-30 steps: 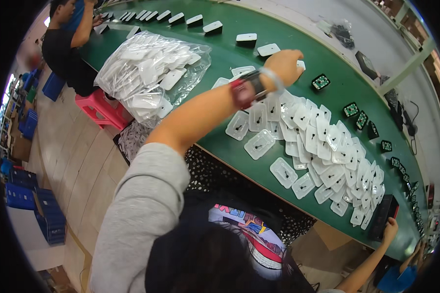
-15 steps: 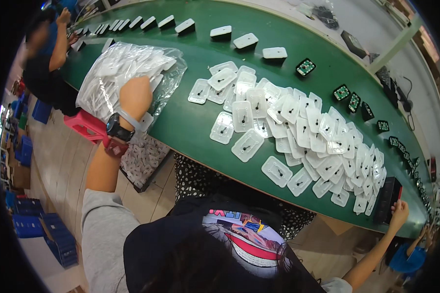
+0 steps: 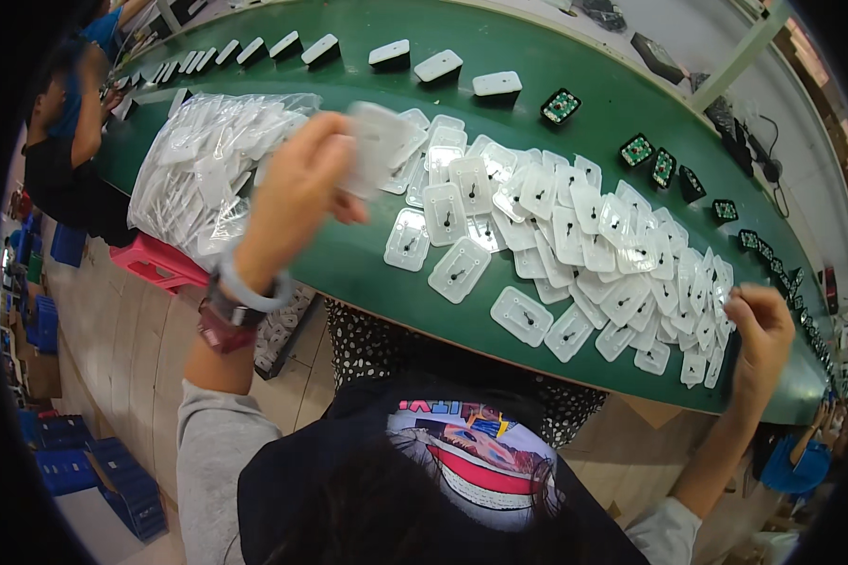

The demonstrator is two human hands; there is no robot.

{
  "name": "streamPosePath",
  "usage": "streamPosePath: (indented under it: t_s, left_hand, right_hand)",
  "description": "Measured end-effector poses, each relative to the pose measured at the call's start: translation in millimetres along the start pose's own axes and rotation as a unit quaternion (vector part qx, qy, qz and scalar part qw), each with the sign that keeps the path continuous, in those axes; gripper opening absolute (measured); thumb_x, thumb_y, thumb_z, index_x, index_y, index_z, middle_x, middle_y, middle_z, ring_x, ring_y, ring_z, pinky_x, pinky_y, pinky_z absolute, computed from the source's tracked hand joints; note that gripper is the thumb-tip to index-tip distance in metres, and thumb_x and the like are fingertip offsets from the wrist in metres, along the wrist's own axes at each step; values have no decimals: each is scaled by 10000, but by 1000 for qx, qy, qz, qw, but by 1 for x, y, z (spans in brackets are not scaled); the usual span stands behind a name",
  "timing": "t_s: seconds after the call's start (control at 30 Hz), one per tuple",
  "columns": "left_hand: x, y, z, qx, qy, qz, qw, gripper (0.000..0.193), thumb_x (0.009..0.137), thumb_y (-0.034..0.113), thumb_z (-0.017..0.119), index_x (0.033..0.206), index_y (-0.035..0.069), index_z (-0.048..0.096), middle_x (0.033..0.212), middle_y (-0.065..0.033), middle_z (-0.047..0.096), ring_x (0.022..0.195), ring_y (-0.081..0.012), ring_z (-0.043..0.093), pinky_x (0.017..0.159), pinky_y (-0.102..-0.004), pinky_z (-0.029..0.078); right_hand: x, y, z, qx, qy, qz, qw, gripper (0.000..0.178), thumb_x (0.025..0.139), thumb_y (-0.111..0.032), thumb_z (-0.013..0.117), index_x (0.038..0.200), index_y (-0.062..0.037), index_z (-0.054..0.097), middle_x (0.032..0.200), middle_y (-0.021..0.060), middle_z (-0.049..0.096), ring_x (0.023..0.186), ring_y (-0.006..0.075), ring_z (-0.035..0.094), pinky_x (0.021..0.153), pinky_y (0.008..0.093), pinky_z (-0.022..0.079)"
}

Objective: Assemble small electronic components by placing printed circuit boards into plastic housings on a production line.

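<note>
My left hand is raised above the near left part of the bench. It is closed on a white plastic cover, a thin rounded rectangle blurred by motion. A clear plastic bag full of similar white covers lies just left of it. At the right end of a large heap of white covers, many with a small dark piece in the middle, is my right hand. Its thumb and fingers are pinched together; whatever is between them is too small to make out.
Along the far side of the green bench runs a row of black cases topped with white. Farther right stand open black cases with green circuit boards. A pink stool stands under the bag. Another person sits at far left.
My left hand has come out of the bag and moved right, now with a cover in it. My right hand has risen from the dark box at the bench's right end toward the heap.
</note>
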State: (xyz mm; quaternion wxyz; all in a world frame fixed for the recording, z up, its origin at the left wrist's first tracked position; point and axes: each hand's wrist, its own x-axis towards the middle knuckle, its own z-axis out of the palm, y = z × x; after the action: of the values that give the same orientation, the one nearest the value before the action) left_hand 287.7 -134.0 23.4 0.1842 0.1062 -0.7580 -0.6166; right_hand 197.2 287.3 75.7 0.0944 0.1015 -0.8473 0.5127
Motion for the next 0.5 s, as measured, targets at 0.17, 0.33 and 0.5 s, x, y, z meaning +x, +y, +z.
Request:
streamPosePath:
  t_s: [0.17, 0.33, 0.5]
  left_hand:
    - [-6, 15, 71, -70, -237, -44, 968, 153, 897, 109, 438, 905, 10, 555, 645, -38, 552, 400, -92, 483, 397, -192, 394]
    - [-22, 20, 98, -141, -264, -32, 954, 180, 918, 124, 444, 972, -4, 558, 712, -57, 579, 500, -104, 531, 428, -175, 421]
    - [-39, 27, 104, -289, -260, -115, 914, 235, 915, 113, 461, 1095, -30, 516, 806, -101, 604, 598, -135, 594, 474, -172, 455]
  right_hand:
    - [-9, -47, 89, 135, -150, -87, 976, 165, 659, 128, 653, 768, 5, 650, 800, 59, 633, 699, 108, 526, 653, 203, 417]
    - [-27, -53, 107, 101, -204, -117, 967, 178, 689, 137, 632, 821, 18, 637, 844, 92, 649, 728, 122, 543, 626, 200, 421]
    - [-40, -50, 113, 57, -188, -149, 969, 146, 707, 116, 639, 813, 15, 643, 827, 81, 642, 684, 114, 519, 586, 203, 401]
